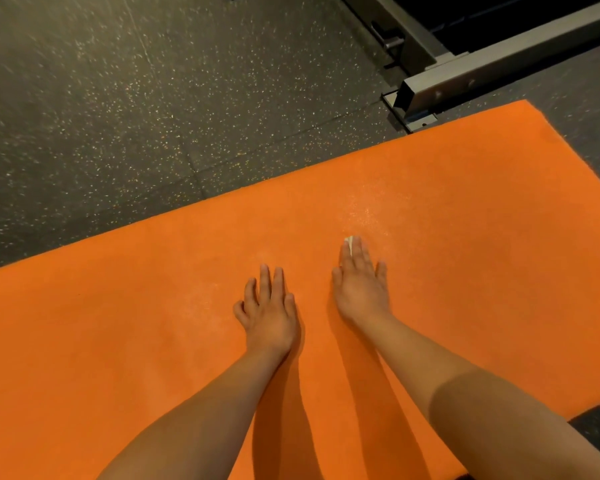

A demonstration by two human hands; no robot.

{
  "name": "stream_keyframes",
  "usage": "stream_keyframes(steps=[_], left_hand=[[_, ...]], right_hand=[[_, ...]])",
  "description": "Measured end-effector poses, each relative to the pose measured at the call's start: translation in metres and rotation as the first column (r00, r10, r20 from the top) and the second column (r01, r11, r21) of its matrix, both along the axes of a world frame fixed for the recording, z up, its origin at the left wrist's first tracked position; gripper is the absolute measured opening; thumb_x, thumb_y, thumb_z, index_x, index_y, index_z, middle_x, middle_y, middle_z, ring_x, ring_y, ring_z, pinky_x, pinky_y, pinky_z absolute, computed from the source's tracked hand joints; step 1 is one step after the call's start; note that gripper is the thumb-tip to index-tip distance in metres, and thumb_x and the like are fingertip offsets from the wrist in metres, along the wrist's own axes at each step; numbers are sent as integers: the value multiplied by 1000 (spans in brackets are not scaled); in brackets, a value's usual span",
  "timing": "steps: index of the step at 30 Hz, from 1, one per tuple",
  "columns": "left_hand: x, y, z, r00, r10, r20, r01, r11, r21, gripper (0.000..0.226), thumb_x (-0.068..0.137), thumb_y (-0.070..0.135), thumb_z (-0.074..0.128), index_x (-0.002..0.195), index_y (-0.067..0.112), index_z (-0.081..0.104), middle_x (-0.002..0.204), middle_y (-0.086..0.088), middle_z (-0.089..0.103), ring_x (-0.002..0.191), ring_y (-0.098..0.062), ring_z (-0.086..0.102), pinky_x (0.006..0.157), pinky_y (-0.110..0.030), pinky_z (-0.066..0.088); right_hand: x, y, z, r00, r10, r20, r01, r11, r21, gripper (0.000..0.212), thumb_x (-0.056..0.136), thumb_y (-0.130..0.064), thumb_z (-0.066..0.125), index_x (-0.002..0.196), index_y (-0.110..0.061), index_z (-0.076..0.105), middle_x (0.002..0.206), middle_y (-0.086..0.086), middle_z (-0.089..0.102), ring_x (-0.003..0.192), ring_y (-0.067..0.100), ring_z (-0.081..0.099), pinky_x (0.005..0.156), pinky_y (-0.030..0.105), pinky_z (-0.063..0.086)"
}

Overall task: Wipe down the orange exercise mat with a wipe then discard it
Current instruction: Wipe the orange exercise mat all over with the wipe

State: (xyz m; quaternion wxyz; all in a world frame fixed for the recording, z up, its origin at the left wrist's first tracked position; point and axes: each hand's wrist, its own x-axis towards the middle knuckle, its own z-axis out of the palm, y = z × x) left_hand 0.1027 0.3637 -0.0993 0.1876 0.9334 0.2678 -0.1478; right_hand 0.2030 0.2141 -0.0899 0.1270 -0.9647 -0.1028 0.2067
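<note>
Fingers [359, 252] of my right hand [361, 291] lie straight and together, pressing the white wipe [348, 242] onto the orange exercise mat [482, 271], only its edge peeking past their tips, while my left hand [269, 315] rests flat, fingers spread, just beside.

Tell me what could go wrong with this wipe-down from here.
1. Only a sliver of the wipe shows under the flat fingers of the right hand, so it may slip out or bunch up mid-stroke.
2. The left hand presses bare on the orange mat and might re-soil cleaned areas.
3. Reaching for the far corner could knock a hand against the metal frame beside it.
</note>
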Motion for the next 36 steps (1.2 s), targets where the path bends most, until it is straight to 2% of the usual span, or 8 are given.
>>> stream_keyframes(steps=[3, 9, 16, 21, 24, 27, 31, 36], left_hand=[[0, 0, -2, 1000, 5, 3, -4, 1000, -16, 56, 106, 50, 15, 159, 41, -1, 165, 14, -21, 151, -19, -9, 115, -49, 4], [-5, 3, -4, 999, -26, 34, 27, 999, -33, 56, 106, 49, 13, 159, 40, -3, 163, 15, -24, 151, -18, -12, 115, -47, 1], [-3, 2, 3, 998, -2, 57, 6, 998, -68, 55, 106, 46, 24, 159, 39, 11, 167, 13, -8, 151, -18, -4, 116, -51, 2], [19, 10, 6, 974, 89, 208, -80, 995, -54, 44, 104, 35, 42, 148, 34, 42, 161, 5, 27, 139, -26, 23, 109, -49, 17], [38, 19, -1, 979, 49, 198, -46, 999, -21, 49, 103, 37, 42, 152, 37, 35, 166, 6, 18, 145, -24, 17, 110, -50, 14], [50, 20, -8, 994, 1, 112, -1, 1000, 7, 54, 105, 43, 33, 157, 40, 20, 168, 9, 4, 151, -22, 5, 113, -53, 10], [55, 26, -5, 991, 22, 133, -24, 1000, 17, 52, 101, 44, 42, 152, 40, 32, 165, 10, 16, 145, -24, 14, 109, -52, 15], [75, 41, -7, 989, 19, 150, -24, 999, 30, 53, 102, 42, 36, 155, 37, 28, 167, 8, 11, 147, -24, 13, 112, -52, 13]], right_hand=[[-11, 30, 6, 1000, 6, -30, -3, 997, 76, 63, 109, -30, 24, 161, -12, -6, 167, 1, -17, 156, 17, -12, 127, 41, -3], [-27, 45, 8, 893, 443, -81, -428, 891, 150, 59, 110, -34, 24, 163, -20, 3, 169, -6, -12, 155, 11, -9, 127, 45, -2], [5, 9, 2, 999, 54, -10, -53, 998, 43, 60, 110, -36, 22, 163, -18, 0, 169, -3, -14, 155, 13, -15, 123, 47, -9], [-12, 45, 2, 948, 316, -45, -305, 938, 167, 60, 110, -33, 25, 163, -17, 2, 169, -5, -12, 155, 11, -11, 126, 45, -7], [-3, 37, -3, 882, 471, 26, -470, 872, 140, 57, 110, -35, 23, 163, -23, 5, 169, -10, -8, 155, 8, -9, 125, 47, -10], [26, 19, -7, 934, 351, 74, -355, 933, 63, 57, 110, -35, 23, 163, -26, 3, 170, -9, -6, 155, 11, -12, 124, 51, -9], [56, 22, -6, 1000, 8, 23, -9, 998, 68, 58, 109, -34, 23, 163, -20, 4, 169, -4, -10, 154, 11, -15, 124, 48, -10], [33, 65, -5, 954, 301, -5, -294, 935, 201, 59, 110, -31, 25, 163, -20, 3, 170, -6, -9, 154, 8, -14, 125, 47, -8]])
